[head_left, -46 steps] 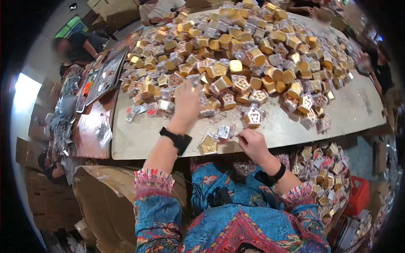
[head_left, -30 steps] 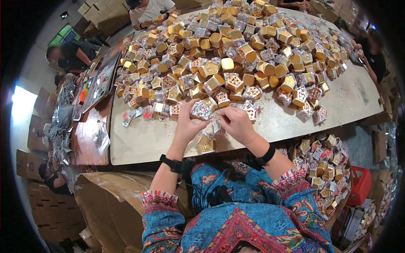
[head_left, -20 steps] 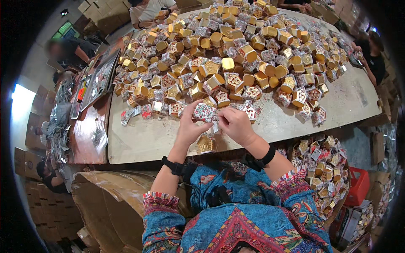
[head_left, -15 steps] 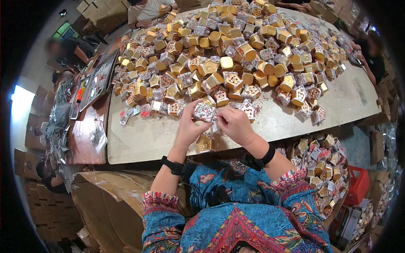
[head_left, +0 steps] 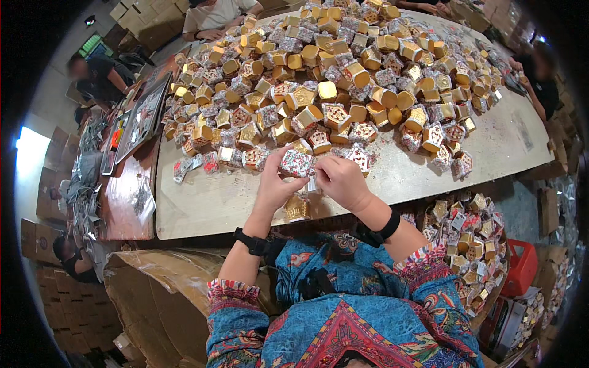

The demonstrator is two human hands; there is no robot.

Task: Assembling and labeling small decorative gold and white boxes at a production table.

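My left hand (head_left: pixel 274 187) grips the speckled ornament (head_left: pixel 297 164) between thumb and fingers over the table (head_left: pixel 211 205)'s near side, probably steadying it for my right hand (head_left: pixel 345 184), which pinches narrowly at its right end; what those fingertips hold I cannot tell. A white tag (head_left: pixel 312 185) shows just below, clear of my left fingers.

No word, number or sign can be read anywhere in view. The small white tag (head_left: pixel 311 185) just beside the right hand (head_left: pixel 345 183) shows a face too small to make out. Red-and-white packets (head_left: pixel 210 161) near the table's left side and pale tags (head_left: pixel 459 221) among the heaped pieces (head_left: pixel 472 251) at the right are equally illegible.
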